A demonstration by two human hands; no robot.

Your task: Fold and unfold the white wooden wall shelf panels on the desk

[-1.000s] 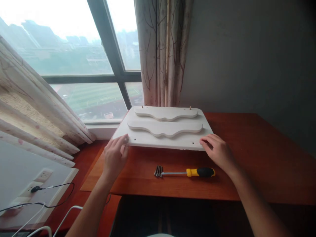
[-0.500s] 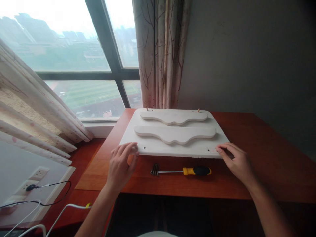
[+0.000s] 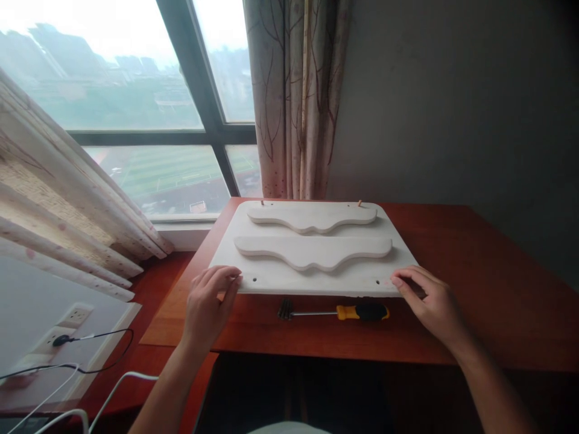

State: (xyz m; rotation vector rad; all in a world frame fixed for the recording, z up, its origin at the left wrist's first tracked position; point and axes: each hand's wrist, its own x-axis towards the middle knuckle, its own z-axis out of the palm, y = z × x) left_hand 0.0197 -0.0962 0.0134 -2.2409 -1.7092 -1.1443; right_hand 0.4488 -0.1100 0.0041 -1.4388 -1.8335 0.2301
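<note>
A white board [image 3: 312, 278] lies flat on a red-brown desk [image 3: 474, 283]. Two wavy white wooden pieces rest on it: a nearer piece [image 3: 312, 250] and a far piece [image 3: 312, 217] with two dowel pegs. My left hand [image 3: 205, 307] grips the board's near left corner with fingers curled over the edge. My right hand [image 3: 429, 298] holds the near right corner the same way. A screwdriver with a yellow and black handle [image 3: 362, 311] lies just in front of the board, with several dark screws [image 3: 284, 308] at its tip.
A window with a dark frame [image 3: 212, 135] and patterned curtains [image 3: 294, 96] stand behind the desk. A grey wall is at the right. At lower left, a wall socket [image 3: 76, 314] with a black plug and white cables [image 3: 67, 416].
The board with both wavy pieces has slid toward me, its near edge now close over the screwdriver. Both hands stayed on its near corners.
</note>
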